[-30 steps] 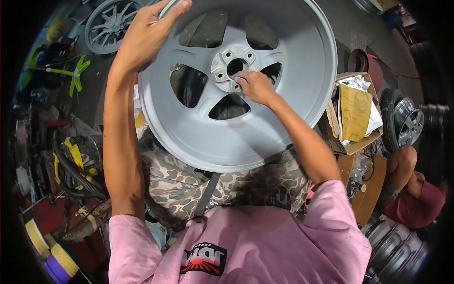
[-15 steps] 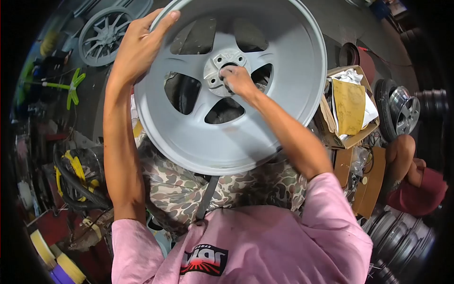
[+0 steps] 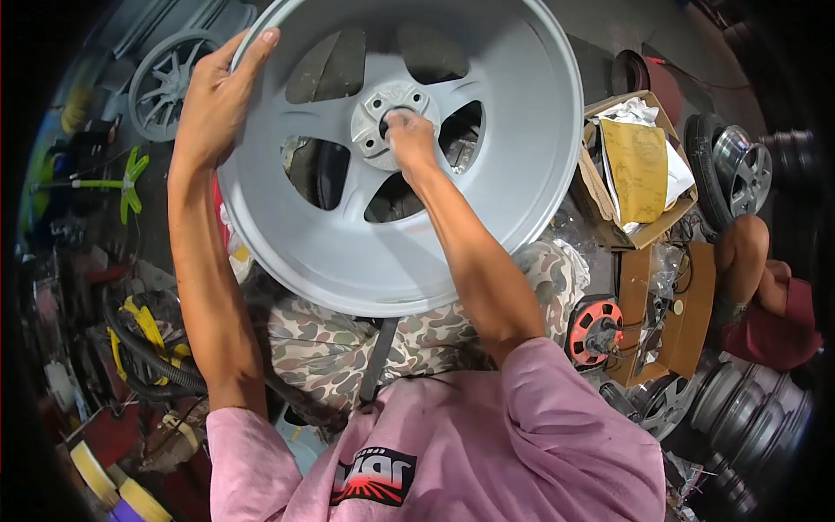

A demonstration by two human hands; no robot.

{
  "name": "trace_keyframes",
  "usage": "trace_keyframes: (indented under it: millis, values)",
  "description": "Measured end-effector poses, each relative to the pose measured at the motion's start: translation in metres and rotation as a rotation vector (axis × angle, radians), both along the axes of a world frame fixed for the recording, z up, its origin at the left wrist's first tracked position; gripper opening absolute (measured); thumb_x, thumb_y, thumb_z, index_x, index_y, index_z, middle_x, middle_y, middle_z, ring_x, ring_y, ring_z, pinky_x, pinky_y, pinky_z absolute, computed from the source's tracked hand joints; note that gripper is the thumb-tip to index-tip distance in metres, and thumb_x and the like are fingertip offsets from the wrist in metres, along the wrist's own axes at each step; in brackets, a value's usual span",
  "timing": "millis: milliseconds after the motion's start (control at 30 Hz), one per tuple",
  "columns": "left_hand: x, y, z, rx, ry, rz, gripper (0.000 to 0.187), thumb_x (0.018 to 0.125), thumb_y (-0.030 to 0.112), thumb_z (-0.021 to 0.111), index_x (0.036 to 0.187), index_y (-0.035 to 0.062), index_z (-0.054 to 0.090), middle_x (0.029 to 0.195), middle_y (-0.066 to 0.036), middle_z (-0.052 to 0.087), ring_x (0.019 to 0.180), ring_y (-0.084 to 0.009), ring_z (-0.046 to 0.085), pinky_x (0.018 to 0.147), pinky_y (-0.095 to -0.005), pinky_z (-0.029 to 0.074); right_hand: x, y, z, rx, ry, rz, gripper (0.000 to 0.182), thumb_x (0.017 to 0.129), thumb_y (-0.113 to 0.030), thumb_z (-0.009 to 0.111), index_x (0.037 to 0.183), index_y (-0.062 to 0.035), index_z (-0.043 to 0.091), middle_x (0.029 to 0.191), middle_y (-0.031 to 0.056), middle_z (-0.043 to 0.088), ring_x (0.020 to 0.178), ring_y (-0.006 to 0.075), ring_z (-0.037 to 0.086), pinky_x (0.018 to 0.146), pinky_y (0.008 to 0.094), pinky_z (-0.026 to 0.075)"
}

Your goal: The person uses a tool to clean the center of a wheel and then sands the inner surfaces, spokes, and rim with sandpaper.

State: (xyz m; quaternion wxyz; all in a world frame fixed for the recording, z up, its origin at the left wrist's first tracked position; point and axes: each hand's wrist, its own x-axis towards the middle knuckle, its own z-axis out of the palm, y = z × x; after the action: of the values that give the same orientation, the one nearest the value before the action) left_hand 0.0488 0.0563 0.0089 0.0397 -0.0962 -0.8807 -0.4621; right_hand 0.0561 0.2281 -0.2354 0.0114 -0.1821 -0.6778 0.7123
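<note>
Right, the big round grey metal wheel sits over the camo-print trousers, prob. heavy & stiff, poss. slick, so best held by its outer rim, where the L hand clamps on. R hand bunches at the hub, fingertips blurred/part-hidden, can't tell if pinching anything; wheel's top edge cut off.

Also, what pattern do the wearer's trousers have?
The trousers are camouflage, clearest in the head view.

Open windows between spokes, rim around them, right forearm crossing near side
</note>
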Motion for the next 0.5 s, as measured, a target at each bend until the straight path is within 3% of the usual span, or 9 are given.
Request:
trace_keyframes:
  millis: [33,100,167,233,267,300,367,433,500]
  values:
    - [-0.002,-0.003,0.0,0.001,0.007,-0.007,0.049,0.101,0.042,0.062,0.125,-0.0003,0.067,0.097,0.004,0.06,0.093,-0.0055,0.05,0.086,-0.0199,0.039,0.0,0.002,0.002,0.001,0.007,-0.007,0.025,0.091,-0.02,0.059,0.09,0.0013,0.072,0.077,0.0163,0.067,0.074,0.0265,0.064,0.075,0.039,0.05]
    - [-0.004,-0.006,-0.003,-0.035,0.053,-0.01,0.051,0.099,0.042,0.063,0.128,-0.0002,0.066,0.09,0.002,0.063,0.084,-0.0061,0.051,0.078,-0.0197,0.042,0.003,0.005,0.001,0.443,0.082,0.129,0.025,0.091,-0.02,0.058,0.095,-0.0011,0.075,0.085,0.0188,0.07,0.084,0.03,0.069,0.082,0.0401,0.051]
    - [0.001,-0.003,-0.001,-0.02,0.03,-0.002,0.051,0.1,0.042,0.063,0.128,-0.0006,0.066,0.09,0.002,0.063,0.085,-0.006,0.051,0.08,-0.0196,0.042,-0.002,-0.003,0.0,0.414,0.028,0.114,0.027,0.091,-0.02,0.058,0.101,-0.0013,0.075,0.086,0.0175,0.071,0.088,0.0315,0.07,0.086,0.0396,0.052]
    - [0.002,0.0,0.0,-0.011,0.011,0.009,0.052,0.1,0.042,0.064,0.129,-0.0011,0.065,0.091,0.002,0.062,0.086,-0.0059,0.051,0.081,-0.0195,0.041,-0.016,-0.018,-0.014,-0.245,-0.135,-0.4,0.027,0.092,-0.018,0.056,0.094,0.0015,0.074,0.081,0.0138,0.069,0.079,0.0282,0.068,0.08,0.0388,0.053]
    - [0.002,-0.002,-0.001,0.01,0.012,0.016,0.052,0.1,0.041,0.063,0.129,-0.0014,0.065,0.092,0.002,0.063,0.087,-0.0058,0.051,0.082,-0.0196,0.042,-0.013,-0.021,-0.012,-0.596,-0.157,-0.457,0.024,0.093,-0.016,0.055,0.092,0.0021,0.07,0.074,0.0078,0.062,0.066,0.0203,0.061,0.063,0.0344,0.051]
    - [0.0,-0.002,0.0,0.032,0.013,0.023,0.052,0.1,0.041,0.063,0.129,-0.0017,0.065,0.094,0.002,0.063,0.088,-0.0057,0.052,0.083,-0.0198,0.042,-0.013,-0.024,0.004,-0.608,-0.156,-0.459,0.024,0.093,-0.016,0.055,0.092,0.0021,0.07,0.074,0.0078,0.062,0.066,0.0203,0.061,0.063,0.0344,0.051]
    - [0.002,0.0,0.001,0.012,0.022,0.031,0.052,0.1,0.041,0.063,0.13,-0.0016,0.065,0.095,0.002,0.063,0.088,-0.0056,0.051,0.082,-0.0196,0.042,-0.012,-0.028,0.023,-1.002,-0.255,-0.742,0.022,0.095,-0.016,0.053,0.094,0.0015,0.067,0.071,0.0036,0.055,0.059,0.013,0.051,0.05,0.029,0.041]
    - [0.001,0.003,0.0,0.007,0.026,0.04,0.052,0.1,0.041,0.064,0.13,-0.0014,0.065,0.096,0.002,0.063,0.088,-0.0054,0.051,0.082,-0.0194,0.042,-0.011,-0.024,0.015,-0.978,-0.206,-0.717,0.022,0.097,-0.017,0.055,0.102,0.0011,0.067,0.07,0.0031,0.054,0.058,0.0114,0.049,0.047,0.0264,0.035]
    - [-0.001,0.0,-0.002,0.043,0.016,0.038,0.05,0.099,0.04,0.064,0.128,-0.0009,0.066,0.094,0.002,0.062,0.087,-0.0056,0.051,0.08,-0.0195,0.042,-0.001,-0.004,0.002,-0.602,-0.169,-0.1,0.024,0.098,-0.018,0.056,0.103,0.0025,0.068,0.072,0.0043,0.057,0.06,0.0125,0.051,0.052,0.0289,0.039]
